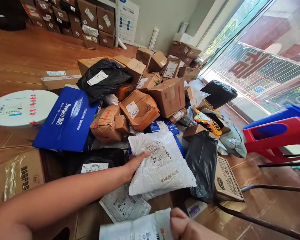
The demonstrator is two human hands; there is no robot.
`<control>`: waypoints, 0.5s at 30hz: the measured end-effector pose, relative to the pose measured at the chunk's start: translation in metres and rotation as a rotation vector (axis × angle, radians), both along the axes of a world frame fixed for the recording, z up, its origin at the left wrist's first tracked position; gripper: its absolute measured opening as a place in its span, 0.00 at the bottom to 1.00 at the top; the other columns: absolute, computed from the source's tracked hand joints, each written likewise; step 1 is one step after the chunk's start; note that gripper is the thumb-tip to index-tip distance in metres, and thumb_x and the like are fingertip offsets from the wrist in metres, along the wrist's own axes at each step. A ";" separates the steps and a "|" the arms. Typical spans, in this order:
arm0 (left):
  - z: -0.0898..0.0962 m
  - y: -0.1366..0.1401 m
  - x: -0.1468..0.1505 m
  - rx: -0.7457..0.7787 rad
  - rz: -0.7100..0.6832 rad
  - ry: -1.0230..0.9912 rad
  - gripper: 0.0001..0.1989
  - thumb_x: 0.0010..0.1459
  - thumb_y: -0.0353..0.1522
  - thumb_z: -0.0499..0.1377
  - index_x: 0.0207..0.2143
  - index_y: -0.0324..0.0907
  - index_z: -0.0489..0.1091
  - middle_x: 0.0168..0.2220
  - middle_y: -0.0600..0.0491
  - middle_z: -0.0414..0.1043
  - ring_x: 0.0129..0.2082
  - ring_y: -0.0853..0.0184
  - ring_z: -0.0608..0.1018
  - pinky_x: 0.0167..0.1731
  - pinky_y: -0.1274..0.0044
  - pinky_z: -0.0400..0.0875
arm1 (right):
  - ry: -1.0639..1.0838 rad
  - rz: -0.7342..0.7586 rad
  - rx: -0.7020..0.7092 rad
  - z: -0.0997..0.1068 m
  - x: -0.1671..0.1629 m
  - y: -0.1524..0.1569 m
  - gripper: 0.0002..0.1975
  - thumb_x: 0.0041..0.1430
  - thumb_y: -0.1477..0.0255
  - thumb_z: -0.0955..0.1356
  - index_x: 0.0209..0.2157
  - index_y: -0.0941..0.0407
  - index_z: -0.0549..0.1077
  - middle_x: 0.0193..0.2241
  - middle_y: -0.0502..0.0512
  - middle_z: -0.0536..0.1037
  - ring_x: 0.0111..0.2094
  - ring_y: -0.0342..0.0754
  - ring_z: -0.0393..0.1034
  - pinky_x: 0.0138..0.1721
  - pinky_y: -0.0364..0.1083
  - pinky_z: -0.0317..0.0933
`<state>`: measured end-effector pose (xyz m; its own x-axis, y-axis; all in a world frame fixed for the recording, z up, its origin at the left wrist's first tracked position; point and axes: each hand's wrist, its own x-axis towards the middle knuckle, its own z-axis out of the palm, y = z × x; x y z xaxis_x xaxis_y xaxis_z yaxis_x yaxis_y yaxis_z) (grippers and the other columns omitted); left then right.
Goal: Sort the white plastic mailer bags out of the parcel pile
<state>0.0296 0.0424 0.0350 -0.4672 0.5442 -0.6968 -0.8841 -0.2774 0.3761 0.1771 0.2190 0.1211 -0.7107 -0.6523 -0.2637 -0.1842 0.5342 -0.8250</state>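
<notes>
My left hand [137, 164] is closed on the left edge of a white plastic mailer bag [165, 166], thumb on top beside its printed label. Low in the view, my right hand [183, 225] grips the right end of a pale grey-white mailer bag [137, 230], whose lower part is cut off by the frame. Between the two lies a clear-grey mailer [125, 203] with a barcode label. A black plastic bag [202, 163] lies just right of the white mailer, and a black parcel with a white label [95, 167] is partly hidden behind my left forearm.
A heap of cardboard boxes [168, 96] rises ahead, with a blue box [67, 120] and a round white package [22, 108] at left. A red plastic stool [277, 136] and dark metal bars [260, 220] stand at right. More boxes [88, 16] line the back wall.
</notes>
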 end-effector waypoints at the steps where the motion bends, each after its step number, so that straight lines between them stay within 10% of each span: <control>1: 0.003 0.000 -0.001 0.005 -0.006 -0.009 0.37 0.42 0.44 0.72 0.52 0.41 0.66 0.46 0.43 0.78 0.45 0.53 0.80 0.47 0.63 0.76 | -0.024 -0.019 -0.007 0.004 -0.001 0.004 0.24 0.71 0.62 0.52 0.25 0.54 0.67 0.23 0.53 0.73 0.27 0.43 0.66 0.32 0.42 0.63; 6: 0.007 0.001 -0.006 0.034 -0.010 -0.016 0.32 0.44 0.42 0.71 0.50 0.40 0.67 0.44 0.43 0.79 0.42 0.55 0.80 0.46 0.64 0.76 | -0.139 -0.114 -0.063 0.011 -0.001 0.012 0.17 0.66 0.70 0.58 0.25 0.56 0.70 0.36 0.57 0.78 0.39 0.47 0.72 0.43 0.46 0.63; 10: 0.007 0.002 -0.008 0.047 -0.033 -0.023 0.32 0.43 0.42 0.71 0.49 0.40 0.67 0.42 0.44 0.79 0.40 0.56 0.80 0.46 0.64 0.75 | -0.083 -0.353 0.066 0.009 0.005 0.012 0.11 0.57 0.67 0.66 0.24 0.55 0.63 0.28 0.52 0.69 0.31 0.46 0.65 0.34 0.45 0.61; 15: 0.007 0.005 -0.010 0.044 -0.052 0.007 0.32 0.44 0.44 0.70 0.49 0.38 0.67 0.44 0.42 0.78 0.45 0.53 0.79 0.49 0.63 0.74 | -0.115 0.011 0.218 0.023 -0.008 -0.035 0.20 0.47 0.87 0.65 0.42 0.55 0.69 0.45 0.55 0.71 0.40 0.44 0.70 0.42 0.40 0.65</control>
<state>0.0201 0.0478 0.0417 -0.4427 0.5980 -0.6682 -0.8949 -0.2480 0.3710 0.1690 0.1838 0.1440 -0.6611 -0.5785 -0.4777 -0.1029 0.7006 -0.7060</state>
